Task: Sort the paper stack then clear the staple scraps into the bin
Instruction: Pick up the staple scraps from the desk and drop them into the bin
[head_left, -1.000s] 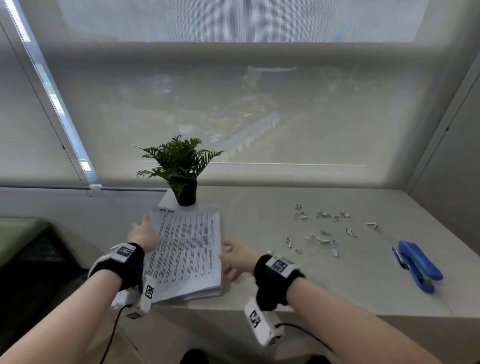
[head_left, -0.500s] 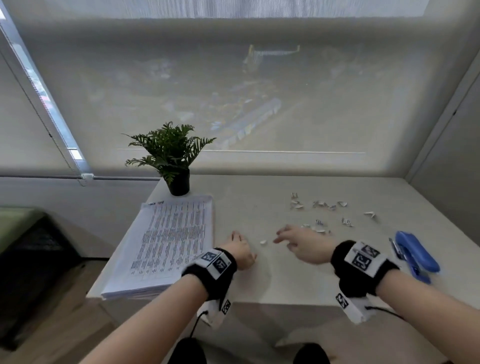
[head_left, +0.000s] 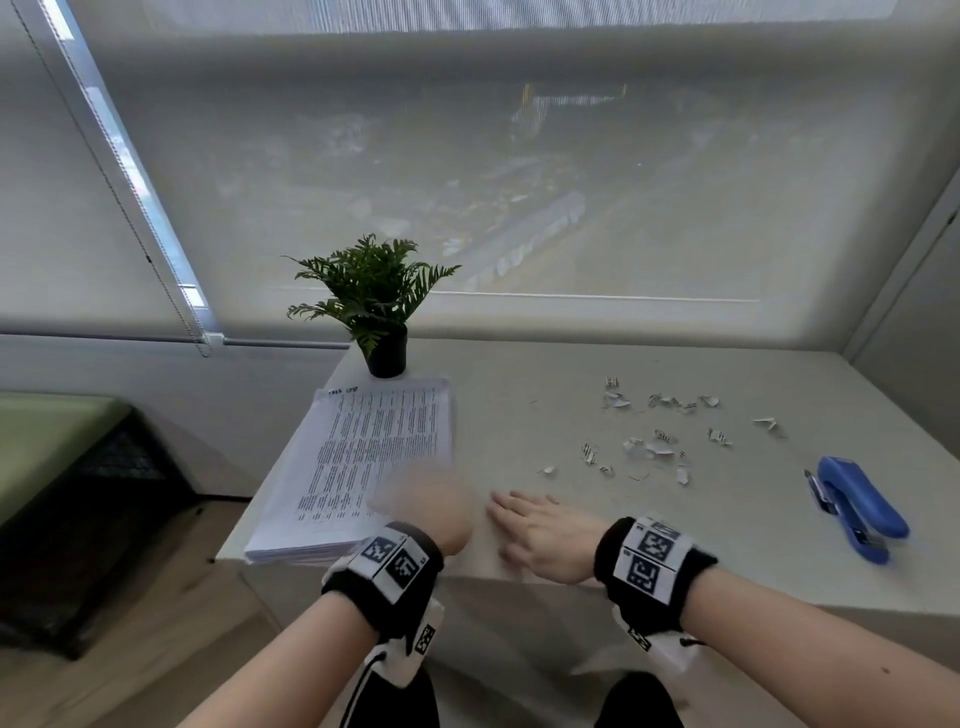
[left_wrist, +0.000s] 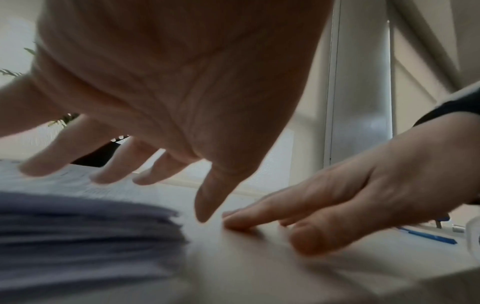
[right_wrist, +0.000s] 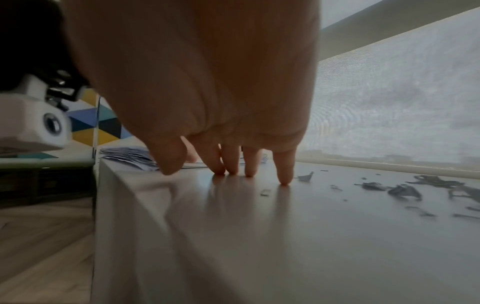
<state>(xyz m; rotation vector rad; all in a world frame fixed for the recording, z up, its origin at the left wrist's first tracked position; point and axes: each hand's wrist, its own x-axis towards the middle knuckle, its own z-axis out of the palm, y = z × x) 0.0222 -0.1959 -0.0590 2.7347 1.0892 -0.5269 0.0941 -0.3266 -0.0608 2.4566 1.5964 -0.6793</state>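
- Scraps of torn white paper with bits of staple (head_left: 657, 441) lie scattered over the middle and right of the pale grey table (head_left: 519, 415), well apart from the thick stack of printed white sheets (head_left: 363, 462) at its left edge; no bin shows in any view.
- Such scraps are likely feather-light, thin and flat on a smooth top, so pinching each would be slow; sweeping them together with a flat palm toward the near edge looks the better hold. The staple ends may prick.
- The stack looks heavy and floppy, best gripped along its two long sides; its edges look fairly even, though blurred in the left wrist view.
- The right hand (head_left: 545, 540) holds nothing: its straight fingertips (right_wrist: 284, 179) touch the table left of the scraps.
- The left hand (head_left: 426, 506), blurred, hovers spread and unclenched over the stack's near right corner, gripping nothing.
- Against half a second ago, the right hand has drawn back from the scraps toward the near edge, and the left has shifted onto the stack corner.
- A blue stapler (head_left: 857, 506) and a small potted fern (head_left: 376, 296) stand by.
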